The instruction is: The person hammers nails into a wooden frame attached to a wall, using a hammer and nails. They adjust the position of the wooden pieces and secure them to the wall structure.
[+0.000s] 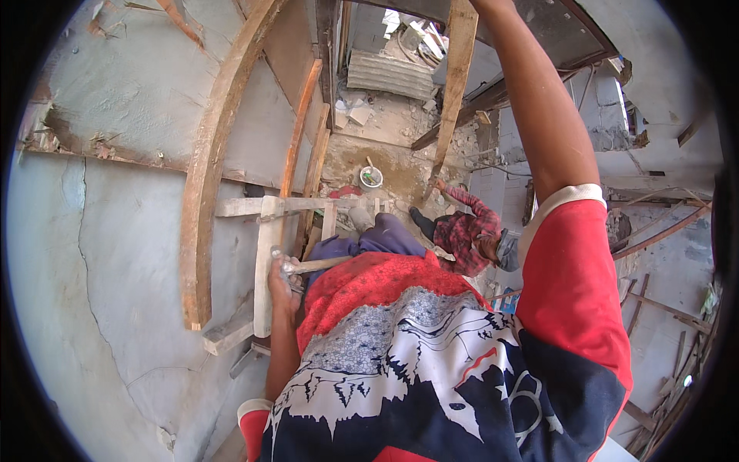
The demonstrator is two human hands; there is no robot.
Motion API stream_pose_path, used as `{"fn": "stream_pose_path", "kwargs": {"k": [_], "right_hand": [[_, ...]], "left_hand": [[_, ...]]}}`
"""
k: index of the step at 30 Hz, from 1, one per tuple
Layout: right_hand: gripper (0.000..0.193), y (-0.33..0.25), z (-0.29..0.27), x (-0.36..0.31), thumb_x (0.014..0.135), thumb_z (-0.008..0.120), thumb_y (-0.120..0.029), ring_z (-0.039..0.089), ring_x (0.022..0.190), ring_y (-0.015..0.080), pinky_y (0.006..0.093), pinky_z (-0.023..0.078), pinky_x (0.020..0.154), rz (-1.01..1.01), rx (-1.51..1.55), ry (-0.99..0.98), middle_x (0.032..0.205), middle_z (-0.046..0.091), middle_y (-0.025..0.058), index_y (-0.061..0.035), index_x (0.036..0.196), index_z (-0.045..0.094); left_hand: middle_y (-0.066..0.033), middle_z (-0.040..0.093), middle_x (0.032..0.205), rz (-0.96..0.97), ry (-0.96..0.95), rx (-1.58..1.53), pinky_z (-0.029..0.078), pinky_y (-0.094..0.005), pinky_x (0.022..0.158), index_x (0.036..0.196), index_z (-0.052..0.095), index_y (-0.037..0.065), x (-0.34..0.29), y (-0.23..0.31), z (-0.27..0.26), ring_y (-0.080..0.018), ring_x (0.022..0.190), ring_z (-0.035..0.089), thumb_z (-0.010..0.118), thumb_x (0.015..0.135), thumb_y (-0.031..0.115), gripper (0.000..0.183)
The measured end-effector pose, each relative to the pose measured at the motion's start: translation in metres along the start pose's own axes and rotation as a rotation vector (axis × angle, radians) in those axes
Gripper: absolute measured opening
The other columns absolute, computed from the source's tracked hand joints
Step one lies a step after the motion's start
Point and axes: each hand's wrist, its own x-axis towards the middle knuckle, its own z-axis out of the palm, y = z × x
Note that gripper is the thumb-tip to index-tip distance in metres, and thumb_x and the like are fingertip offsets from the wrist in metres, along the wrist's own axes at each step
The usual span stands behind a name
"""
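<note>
Timber scaffold seen from above, with the person's red, white and navy shirt (431, 369) filling the lower centre of the frame. Left hand (283, 286), left of centre, is curled in a fist around the wooden handle of a hammer (312, 266); the handle runs to the right across the person's lap, and the metal head lies just above the knuckles, beside a pale upright plank (265, 262). That plank crosses a pale horizontal rail (254, 206) just above the hand. A long, weathered curved beam (208, 162) sweeps from the top centre down to the left of the hand, against a grey plastered wall (100, 231) that fills the left of the frame. The right arm reaches up along a slanted wooden pole (454, 85) at the top centre; the right hand is cut off by the upper edge, so its grip cannot be told. Far below, right of centre, a second person in a red checked shirt (462, 227) bends near a small white bucket (371, 178) on sandy ground.
</note>
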Motion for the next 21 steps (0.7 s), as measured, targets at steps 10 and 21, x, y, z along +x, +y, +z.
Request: {"fn": "stream_pose_path", "kwargs": {"k": [10, 21], "right_hand": [[0.099, 0.065, 0.088, -0.025, 0.089, 0.077, -0.039, 0.046, 0.135, 0.0512, 0.0520, 0.039, 0.114, 0.221, 0.070, 0.034, 0.150, 0.042, 0.0351, 0.0041, 0.158, 0.021], [0.089, 0.002, 0.035, 0.069, 0.089, 0.080, -0.036, 0.066, 0.105, 0.0279, 0.0407, 0.057, 0.085, 0.244, 0.620, -0.116, 0.120, 0.064, 0.0195, -0.0024, 0.156, 0.032]], "left_hand": [[-0.0002, 0.066, 0.083, -0.002, -0.009, 0.004, 0.040, -0.0231, 0.056, 0.095, 0.060, 0.018, -0.013, -0.008, -0.014, -0.0066, 0.059, 0.050, 0.058, 0.100, 0.036, 0.020], [-0.0014, 0.067, 0.085, 0.020, -0.051, 0.047, 0.034, -0.0216, 0.050, 0.097, 0.060, 0.017, -0.015, -0.007, -0.017, -0.0060, 0.056, 0.046, 0.057, 0.100, 0.033, 0.017]]}}
